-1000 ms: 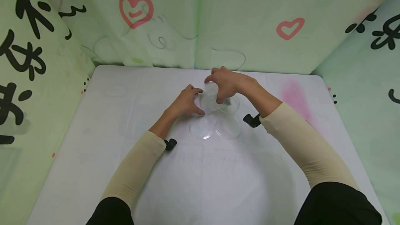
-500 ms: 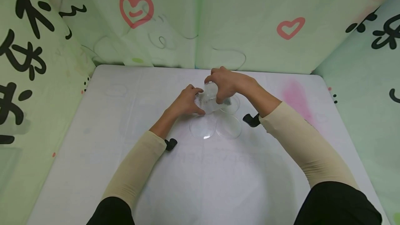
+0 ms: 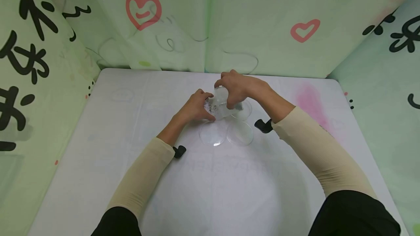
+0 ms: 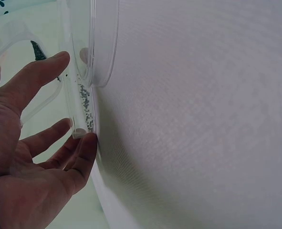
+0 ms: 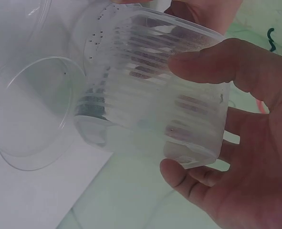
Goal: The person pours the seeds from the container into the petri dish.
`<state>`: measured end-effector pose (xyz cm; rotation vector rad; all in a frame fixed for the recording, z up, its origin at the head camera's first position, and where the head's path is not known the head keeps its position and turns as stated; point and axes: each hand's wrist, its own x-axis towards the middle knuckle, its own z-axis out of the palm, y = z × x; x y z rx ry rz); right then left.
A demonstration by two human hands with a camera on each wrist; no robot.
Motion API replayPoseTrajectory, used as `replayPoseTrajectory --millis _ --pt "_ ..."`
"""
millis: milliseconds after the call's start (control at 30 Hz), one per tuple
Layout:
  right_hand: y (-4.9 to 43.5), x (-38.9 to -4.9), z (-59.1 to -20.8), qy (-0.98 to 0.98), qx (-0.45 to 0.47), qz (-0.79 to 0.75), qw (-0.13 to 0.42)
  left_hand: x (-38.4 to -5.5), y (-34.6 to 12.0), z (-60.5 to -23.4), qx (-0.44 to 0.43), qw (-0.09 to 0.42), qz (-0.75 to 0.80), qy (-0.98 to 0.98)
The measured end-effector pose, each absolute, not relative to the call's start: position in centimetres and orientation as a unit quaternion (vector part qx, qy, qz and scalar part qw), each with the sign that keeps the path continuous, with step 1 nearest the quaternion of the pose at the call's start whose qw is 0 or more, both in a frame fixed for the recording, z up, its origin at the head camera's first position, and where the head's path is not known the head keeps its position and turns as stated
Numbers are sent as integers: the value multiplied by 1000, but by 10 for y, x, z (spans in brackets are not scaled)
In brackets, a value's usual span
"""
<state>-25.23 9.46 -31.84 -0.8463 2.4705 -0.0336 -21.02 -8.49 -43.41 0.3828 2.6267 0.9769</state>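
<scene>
My right hand [image 3: 238,86] grips a clear ribbed plastic cup [image 5: 145,133], thumb on one side and fingers on the other. The cup is tipped to the left, and dark granules [image 5: 92,106] lie along its lower side. Under its mouth is a clear petri dish [image 3: 210,109] scattered with dark grains [image 4: 87,107]. The thumb and fingers of my left hand [image 3: 195,106] hold this dish by its edge on the table. Part of the dish is hidden by the cup and hands in the head view.
Clear petri dishes stand close by: a front left dish [image 3: 212,134], a front right dish [image 3: 240,133] and a back right dish [image 3: 247,110] beside the cup. The white table [image 3: 157,192] meets a green cloth wall [image 3: 183,21] behind.
Dark grains have appeared in the dish by my left hand, first a few, now more, while the cup stays tipped. Both hands have hardly moved.
</scene>
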Motion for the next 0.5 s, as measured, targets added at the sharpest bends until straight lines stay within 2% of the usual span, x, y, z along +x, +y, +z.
replayPoseTrajectory --millis 500 --pt "90 -251 -316 912 -314 4 262 -209 -88 -434 135 153 348 915"
